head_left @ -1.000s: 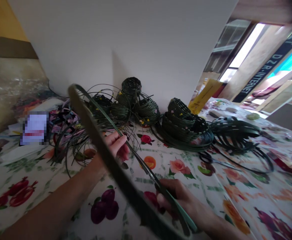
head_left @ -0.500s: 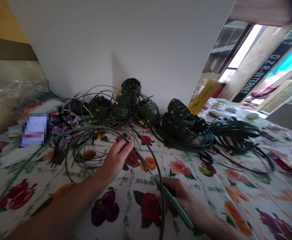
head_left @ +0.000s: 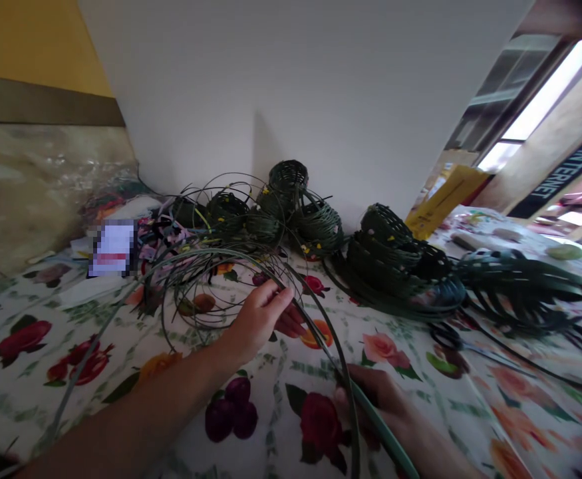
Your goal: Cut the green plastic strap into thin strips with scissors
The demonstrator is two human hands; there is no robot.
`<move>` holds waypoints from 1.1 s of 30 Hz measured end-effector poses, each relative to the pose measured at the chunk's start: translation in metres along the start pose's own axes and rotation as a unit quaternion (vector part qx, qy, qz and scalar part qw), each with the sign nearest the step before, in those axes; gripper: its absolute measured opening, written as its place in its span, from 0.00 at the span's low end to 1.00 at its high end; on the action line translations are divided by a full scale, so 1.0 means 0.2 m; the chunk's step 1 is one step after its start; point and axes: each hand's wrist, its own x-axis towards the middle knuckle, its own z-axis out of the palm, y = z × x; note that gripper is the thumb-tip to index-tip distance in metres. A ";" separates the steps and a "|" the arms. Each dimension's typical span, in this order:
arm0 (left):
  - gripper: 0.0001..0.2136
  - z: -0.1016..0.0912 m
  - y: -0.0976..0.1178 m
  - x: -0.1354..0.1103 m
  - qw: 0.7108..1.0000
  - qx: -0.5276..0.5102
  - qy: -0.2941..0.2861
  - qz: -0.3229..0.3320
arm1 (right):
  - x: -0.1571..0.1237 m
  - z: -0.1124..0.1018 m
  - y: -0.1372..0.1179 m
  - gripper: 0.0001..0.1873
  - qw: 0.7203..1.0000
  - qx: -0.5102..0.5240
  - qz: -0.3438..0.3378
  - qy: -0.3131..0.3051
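Note:
My left hand reaches over the flowered tablecloth, its fingers pinching a long dark green strip that arcs from a tangle of loose strips down toward me. Lower right, my right hand is closed round the same strip together with a pale green strip. Small woven dark green baskets sit in a cluster just beyond the left hand, against the white wall.
More woven green pieces and a fan of dark strips lie to the right. Black scissors rest beside them. A pile of colourful clutter sits at the back left; a yellow box leans at the back right.
The long strip swung down from a high raised arc to a low curve over the table. My left hand slid slightly along it; the view shifted left.

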 end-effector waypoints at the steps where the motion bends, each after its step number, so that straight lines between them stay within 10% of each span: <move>1: 0.14 0.00 0.00 0.00 1.000 -0.001 -0.001 0.001 | 0.00 0.00 0.01 0.17 1.000 0.002 -0.003 -0.002; 33: 0.12 -0.04 0.03 0.04 0.999 -0.022 0.023 0.020 | 0.01 -0.01 0.00 0.15 1.000 0.021 0.006 -0.019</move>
